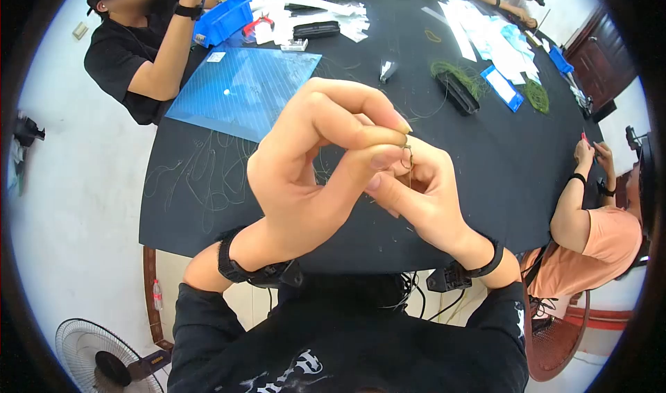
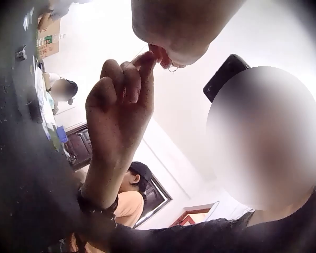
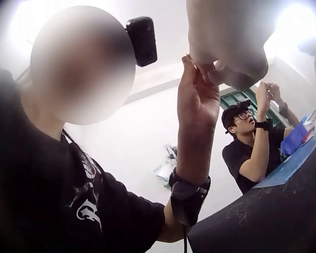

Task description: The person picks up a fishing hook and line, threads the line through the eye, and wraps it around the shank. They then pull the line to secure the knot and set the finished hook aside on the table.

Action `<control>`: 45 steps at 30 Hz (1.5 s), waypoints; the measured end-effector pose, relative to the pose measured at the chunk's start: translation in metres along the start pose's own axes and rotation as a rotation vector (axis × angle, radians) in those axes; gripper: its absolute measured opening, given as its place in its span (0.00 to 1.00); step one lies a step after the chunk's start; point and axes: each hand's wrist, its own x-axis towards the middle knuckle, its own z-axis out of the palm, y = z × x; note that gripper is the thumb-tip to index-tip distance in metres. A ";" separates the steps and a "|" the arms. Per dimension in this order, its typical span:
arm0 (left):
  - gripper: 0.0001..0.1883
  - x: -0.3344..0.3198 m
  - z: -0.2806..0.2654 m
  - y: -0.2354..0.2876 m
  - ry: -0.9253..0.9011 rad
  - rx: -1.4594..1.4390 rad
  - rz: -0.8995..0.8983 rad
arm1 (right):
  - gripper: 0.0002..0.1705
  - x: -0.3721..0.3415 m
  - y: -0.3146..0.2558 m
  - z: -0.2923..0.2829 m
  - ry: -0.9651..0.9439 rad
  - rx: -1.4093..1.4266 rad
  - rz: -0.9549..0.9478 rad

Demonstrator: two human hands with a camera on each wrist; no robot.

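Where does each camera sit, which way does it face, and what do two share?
Head: worn there, facing forward and down at left hand, right hand and black table; shirt shows.
Left wrist: on that wrist, looking up and rightward at both hands and the wearer's blurred head.
Right wrist: on that wrist, looking up and leftward at both hands and the same head.
Shared by both wrist views: hands and wearer's head.

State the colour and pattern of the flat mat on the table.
The mat is blue with thin, pale parallel lines; the head view shows it best.
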 end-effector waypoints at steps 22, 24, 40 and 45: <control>0.10 0.016 -0.007 0.014 -0.065 -0.078 0.131 | 0.22 0.025 -0.076 -0.021 -0.368 -0.682 -0.936; 0.11 0.016 -0.007 0.011 -0.074 -0.112 0.147 | 0.22 0.025 -0.070 -0.023 -0.344 -0.646 -0.952; 0.11 0.015 -0.007 0.007 -0.115 -0.089 0.153 | 0.21 0.026 -0.053 -0.023 -0.256 -0.609 -0.996; 0.10 0.013 -0.007 0.008 -0.107 -0.080 0.134 | 0.20 0.026 -0.052 -0.021 -0.244 -0.610 -0.999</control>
